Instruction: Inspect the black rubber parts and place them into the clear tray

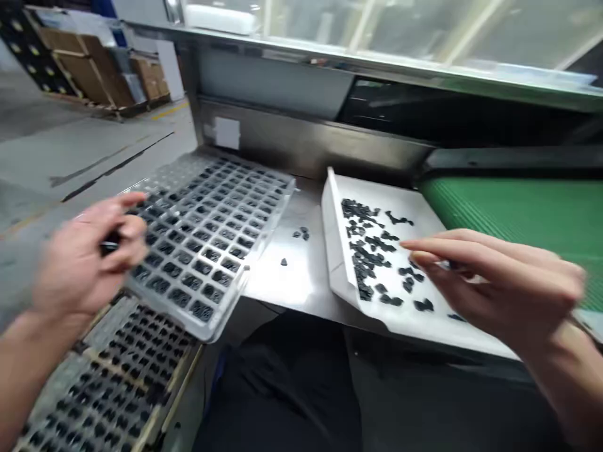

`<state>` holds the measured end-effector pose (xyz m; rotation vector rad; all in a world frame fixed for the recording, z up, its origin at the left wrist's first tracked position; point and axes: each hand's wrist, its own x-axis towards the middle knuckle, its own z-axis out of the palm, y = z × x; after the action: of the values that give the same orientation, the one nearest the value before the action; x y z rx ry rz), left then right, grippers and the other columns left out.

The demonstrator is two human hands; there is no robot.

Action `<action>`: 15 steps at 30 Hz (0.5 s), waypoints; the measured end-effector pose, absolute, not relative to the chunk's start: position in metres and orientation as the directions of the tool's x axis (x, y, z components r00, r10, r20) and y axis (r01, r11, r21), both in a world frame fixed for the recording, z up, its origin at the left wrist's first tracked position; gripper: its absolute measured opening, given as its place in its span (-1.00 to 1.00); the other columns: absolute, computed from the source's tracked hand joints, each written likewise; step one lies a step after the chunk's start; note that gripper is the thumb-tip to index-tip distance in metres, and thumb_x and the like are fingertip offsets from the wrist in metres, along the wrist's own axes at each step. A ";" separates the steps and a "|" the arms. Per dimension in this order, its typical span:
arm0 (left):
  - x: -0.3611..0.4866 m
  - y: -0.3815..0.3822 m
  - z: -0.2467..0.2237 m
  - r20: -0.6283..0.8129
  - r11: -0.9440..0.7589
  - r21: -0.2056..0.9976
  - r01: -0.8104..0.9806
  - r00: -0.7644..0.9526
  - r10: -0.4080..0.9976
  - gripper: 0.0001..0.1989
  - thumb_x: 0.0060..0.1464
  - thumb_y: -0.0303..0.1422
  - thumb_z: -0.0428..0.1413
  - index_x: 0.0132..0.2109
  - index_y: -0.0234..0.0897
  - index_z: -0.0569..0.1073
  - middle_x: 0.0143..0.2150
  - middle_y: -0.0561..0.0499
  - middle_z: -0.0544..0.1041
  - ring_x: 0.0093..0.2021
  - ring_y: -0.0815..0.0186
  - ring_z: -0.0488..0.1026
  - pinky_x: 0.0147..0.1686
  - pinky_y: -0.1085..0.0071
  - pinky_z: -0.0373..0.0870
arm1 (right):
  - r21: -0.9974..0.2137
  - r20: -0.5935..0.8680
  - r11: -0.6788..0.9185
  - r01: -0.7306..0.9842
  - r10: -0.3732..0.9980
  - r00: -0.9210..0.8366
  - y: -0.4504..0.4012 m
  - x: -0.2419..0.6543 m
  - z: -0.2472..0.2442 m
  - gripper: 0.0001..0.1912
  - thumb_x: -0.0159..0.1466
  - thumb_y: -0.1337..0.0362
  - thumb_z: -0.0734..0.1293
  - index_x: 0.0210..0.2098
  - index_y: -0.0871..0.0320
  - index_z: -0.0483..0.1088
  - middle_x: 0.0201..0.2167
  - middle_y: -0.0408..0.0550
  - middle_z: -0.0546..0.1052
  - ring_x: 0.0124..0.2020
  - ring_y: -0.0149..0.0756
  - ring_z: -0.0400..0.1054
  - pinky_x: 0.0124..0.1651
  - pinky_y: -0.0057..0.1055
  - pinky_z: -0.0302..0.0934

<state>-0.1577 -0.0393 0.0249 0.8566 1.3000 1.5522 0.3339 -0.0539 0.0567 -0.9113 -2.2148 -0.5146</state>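
My left hand (92, 254), blurred by motion, is over the left edge of a clear plastic tray (226, 323) with rows of pockets. Its fingers curl around a small black piece (110, 243), only partly visible. Most of the tray's pockets hold small black parts (202, 267); the ones at the far left look bare. On the right, my right hand (485, 270) is above a white bin (339, 270), thumb and forefinger pinched together. Whatever lies between those fingertips is too small to make out. Loose black pieces (370, 257) are scattered across the bin.
Several stray black pieces (301, 233) lie on the metal table (287, 282) between tray and bin. A green conveyor belt (518, 210) runs at the right. Below the table at left are more filled trays (117, 376). A shelf edge (311, 47) spans the back.
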 end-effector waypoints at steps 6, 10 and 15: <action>0.035 0.015 0.014 -0.157 0.298 0.935 -0.193 0.529 0.834 -0.46 0.38 0.07 0.13 0.09 -0.35 0.63 -0.52 0.04 0.37 -0.71 0.55 -0.02 -0.66 0.50 -0.12 | -0.343 0.669 0.696 0.630 0.652 -0.356 -0.044 0.346 0.044 -0.89 0.47 0.33 0.42 -0.10 0.00 0.61 -0.25 -0.12 0.69 -0.36 -0.34 0.56 -0.35 -0.39 0.39; 0.101 0.033 0.004 -0.187 0.395 0.906 -0.152 0.694 0.696 -0.35 0.46 0.13 -0.08 0.10 -0.39 0.57 -0.48 -0.01 0.45 -0.71 0.52 0.01 -0.64 0.48 -0.12 | -0.578 0.512 0.572 0.582 0.810 -0.287 -0.022 0.349 0.039 -0.84 0.48 0.19 0.41 -0.15 0.08 0.63 -0.42 -0.12 0.58 -0.48 -0.36 0.38 -0.44 -0.37 0.20; 0.128 0.044 -0.007 -0.165 0.401 0.905 -0.143 0.750 0.641 -0.25 0.42 0.26 -0.19 0.01 -0.34 0.52 -0.42 -0.09 0.52 -0.70 0.50 0.05 -0.62 0.46 -0.16 | -0.700 0.430 0.521 0.488 0.854 -0.294 0.008 0.342 0.031 -0.74 0.43 0.07 0.47 -0.17 0.16 0.65 -0.54 -0.21 0.38 -0.54 -0.47 0.02 -0.48 -0.40 -0.09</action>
<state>0.1284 0.0437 -0.0072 1.0503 0.5461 0.5279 0.3417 0.0077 0.0313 -1.0967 -1.9481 0.5687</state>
